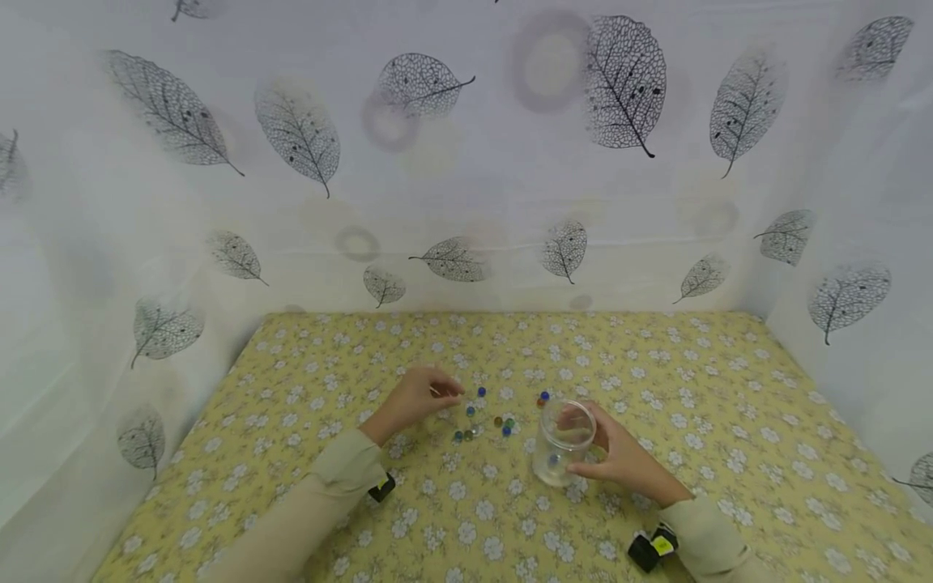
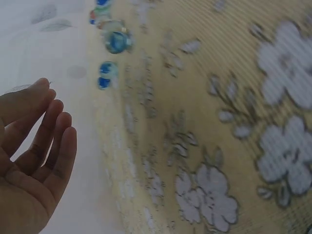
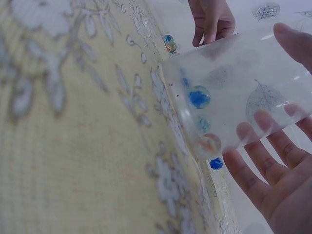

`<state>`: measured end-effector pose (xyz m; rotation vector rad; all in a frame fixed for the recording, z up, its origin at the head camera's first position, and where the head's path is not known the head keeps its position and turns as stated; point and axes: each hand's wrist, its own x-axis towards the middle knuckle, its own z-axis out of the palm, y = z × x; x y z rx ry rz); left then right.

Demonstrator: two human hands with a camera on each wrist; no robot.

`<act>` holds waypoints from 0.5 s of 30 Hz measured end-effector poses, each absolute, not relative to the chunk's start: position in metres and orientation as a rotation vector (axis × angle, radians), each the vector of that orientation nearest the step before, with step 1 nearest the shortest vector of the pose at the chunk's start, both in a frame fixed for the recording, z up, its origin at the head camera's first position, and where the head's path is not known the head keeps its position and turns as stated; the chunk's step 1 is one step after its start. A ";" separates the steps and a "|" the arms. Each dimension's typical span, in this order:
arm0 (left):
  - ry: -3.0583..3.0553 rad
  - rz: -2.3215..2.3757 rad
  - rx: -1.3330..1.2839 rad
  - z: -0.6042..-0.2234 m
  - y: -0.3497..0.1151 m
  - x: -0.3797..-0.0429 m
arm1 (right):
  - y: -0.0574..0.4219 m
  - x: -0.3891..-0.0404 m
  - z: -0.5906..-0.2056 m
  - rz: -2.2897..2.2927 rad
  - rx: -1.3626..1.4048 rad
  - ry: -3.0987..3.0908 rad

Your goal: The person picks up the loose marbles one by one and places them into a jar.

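Note:
My right hand (image 1: 619,460) holds a clear plastic jar (image 1: 548,461), thumb on one side and fingers on the other. The jar stands on the cloth with its mouth up. Several marbles lie at its bottom; the right wrist view shows a blue marble (image 3: 199,97) and an orange one (image 3: 210,143) through the wall. To the left, my left hand (image 1: 417,397) hovers over the cloth, its fingers bent loosely and the thumb near the index finger. Nothing shows between them in the left wrist view. A blue marble (image 1: 482,392) lies just right of its fingertips.
Several loose marbles lie between the hands, among them a brown one (image 1: 499,422) and a blue one (image 1: 506,431). Behind the jar, another blue marble (image 1: 544,396) touches an orange one. A yellow floral cloth (image 1: 306,453) covers the table; a leaf-patterned white curtain (image 1: 496,186) surrounds it.

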<state>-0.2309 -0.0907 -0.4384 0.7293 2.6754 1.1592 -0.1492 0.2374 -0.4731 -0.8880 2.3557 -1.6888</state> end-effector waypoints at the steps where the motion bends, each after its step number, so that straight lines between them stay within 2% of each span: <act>1: 2.675 1.127 0.728 -0.441 -0.090 -0.232 | 0.237 -0.149 -0.473 -1.689 -0.888 2.354; 15: 2.658 0.851 0.841 -0.457 -0.076 -0.244 | 0.237 -0.149 -0.472 -1.681 -0.870 2.359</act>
